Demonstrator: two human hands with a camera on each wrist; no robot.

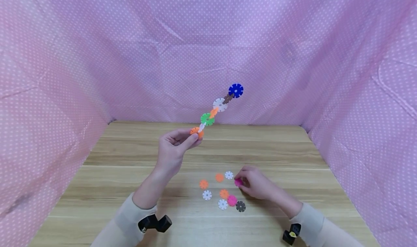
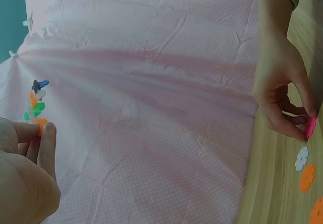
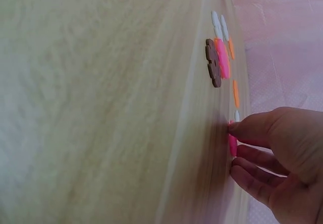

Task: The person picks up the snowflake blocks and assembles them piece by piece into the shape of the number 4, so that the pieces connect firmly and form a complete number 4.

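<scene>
Pink dotted cloth (image 1: 208,40), wooden bench (image 1: 130,156). Left hand (image 1: 174,147) pinches seven-disc chain (image 1: 207,119) by its orange end, above bench; right hand (image 1: 257,183) pinches pink disc (image 1: 238,182) at bench, just beside white disc (image 1: 229,175). Yellow mark (image 1: 293,234) by right wrist, too small to read.

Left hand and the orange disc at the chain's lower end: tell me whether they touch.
Touching. The head view shows the left hand pinching the orange disc, its thumb overlapping the disc's face.
</scene>
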